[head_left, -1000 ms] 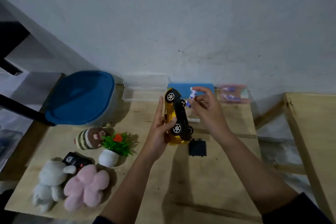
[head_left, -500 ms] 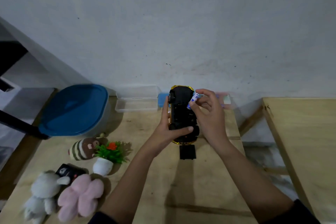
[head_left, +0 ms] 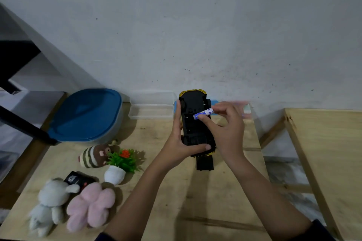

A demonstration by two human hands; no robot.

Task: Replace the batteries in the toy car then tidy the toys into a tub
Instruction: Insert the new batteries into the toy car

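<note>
Head camera looks down on the toy car (head_left: 193,101), held off the counter (head_left: 176,201) with its black belly up and the battery bay open. The left hand (head_left: 180,145) grips the car from 7 o'clock, thumb across the near end and fingers up the far flank. The right hand (head_left: 227,127) pinches a white-and-blue battery (head_left: 203,113) in its fingertips, the free end angled into the bay's 1 o'clock corner. Whether it touches a contact, I cannot tell.

Now the risks. It's a fingertip pinch on a smooth round cell, so one slip and it likely drops, rolls and heads for the counter's edge at 3 o'clock. The polarity marks are too blurred to read, and if the cell goes in backwards the car probably won't run. It's also going in at a slant, so pushing it down like that could jam it against the spring instead of seating it. The car has only one hand under it, and a hard push may twist it loose.

The black cover (head_left: 204,163) lies on the counter at 6 o'clock, right under the wrists, where it's easy to nudge. The blue-lidded tub (head_left: 84,115) waits at 9 o'clock.
</note>
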